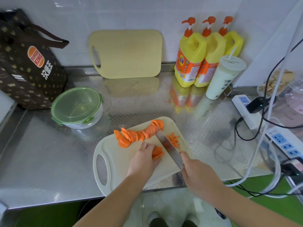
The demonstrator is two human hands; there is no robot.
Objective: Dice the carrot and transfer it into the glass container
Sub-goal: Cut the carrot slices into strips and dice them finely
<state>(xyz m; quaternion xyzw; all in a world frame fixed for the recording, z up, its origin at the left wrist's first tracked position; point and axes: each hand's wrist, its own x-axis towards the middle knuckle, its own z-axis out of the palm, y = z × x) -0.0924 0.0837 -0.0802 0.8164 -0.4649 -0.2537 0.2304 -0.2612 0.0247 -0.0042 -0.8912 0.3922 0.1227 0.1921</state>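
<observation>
Gripping the knife (pixel 168 146), the right hand (pixel 198 176) has its fingers closed round the handle at five o'clock on the white cutting board (pixel 118 161), with the blade slanting toward twelve. The left hand (pixel 144 158) curls its fingers over a small stack of carrot slices (pixel 157 153) at the board's centre, touching the blade's left side. A fanned row of slices (pixel 137 134) runs from ten to one o'clock along the far edge, and diced bits (pixel 173 140) lie at two o'clock. The glass container (pixel 85 124), green lid (pixel 77 102) on, stands on the counter (pixel 41 153) at ten o'clock from the board, apart from it.
</observation>
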